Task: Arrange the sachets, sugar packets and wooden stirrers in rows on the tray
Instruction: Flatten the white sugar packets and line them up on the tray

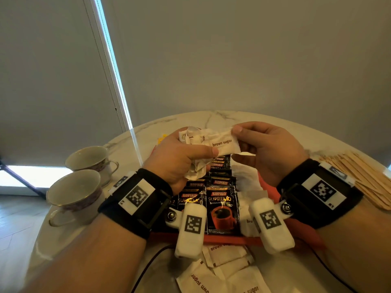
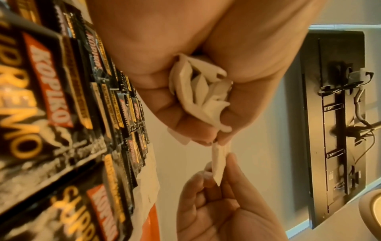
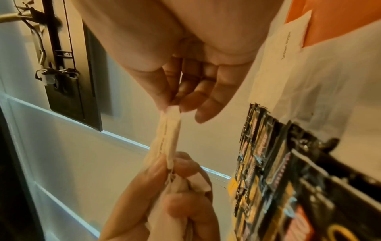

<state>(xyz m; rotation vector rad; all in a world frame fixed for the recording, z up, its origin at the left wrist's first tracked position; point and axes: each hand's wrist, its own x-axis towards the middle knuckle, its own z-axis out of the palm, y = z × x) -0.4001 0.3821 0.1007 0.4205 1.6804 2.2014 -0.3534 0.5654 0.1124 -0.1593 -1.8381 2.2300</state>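
Above the tray (image 1: 230,240), at centre of the head view: left hand (image 1: 179,157) clenched round a crumpled bunch (image 1: 195,169) of sugar packets, thumb pressed across the top, evidently as a supply to draw from. Right hand (image 1: 268,151) pinching the 3 o'clock end of one brown-sugar packet (image 1: 222,142) between thumb and forefinger, remaining fingers loosely curled beneath; 9 o'clock end of that packet caught under the left thumb. Both wrist views confirm the packet stretched taut between the two hands, judged a single packet being drawn from the bunch for placing. On the tray below: black coffee sachets (image 1: 222,210) in overlapping rows running toward 12 o'clock, laid like shingles so each label shows; white packets (image 1: 249,180) in a row just to their 3 o'clock side, apparently the row under way. Loose packets (image 1: 224,269) on the table (image 1: 222,117) at 6 o'clock, outside the tray. Stirrers (image 1: 364,176) heaped at 3 o'clock on the table, not yet arranged. Two cups (image 1: 84,176) at 9 o'clock, well apart from the work.
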